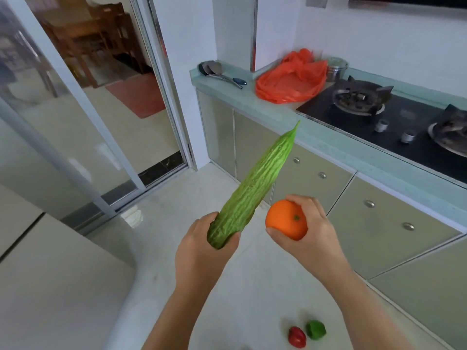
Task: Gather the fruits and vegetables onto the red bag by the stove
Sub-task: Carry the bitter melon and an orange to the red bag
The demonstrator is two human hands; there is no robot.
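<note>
Over the pale floor tiles, mid-frame: left hand is wrapped around the thick lower end of a bitter gourd, fingers curled under it, thumb on top. Gourd is tilted, its pointed tip up and to the right, aimed toward the counter edge.

Right hand grips an orange, thumb below, fingers over the top, stem dimple facing the camera. Orange sits just beside the gourd's lower half, not touching it. Both are held in the air, well apart from the counter.

Red bag lies crumpled and flat on the counter, just left of the black gas stove, touching or overlapping its near-left corner. Nothing visible on top of the bag. Steel canister stands right behind the bag by the wall. Ladle and spatula lie further left on the counter, apart from the bag.

On the floor near the bottom edge: a red pepper and a green pepper, next to each other, seemingly touching, below the right forearm.

Cabinet doors with round knobs run under the counter. Glass sliding door on the left, with a red mat on the floor beyond it.
</note>
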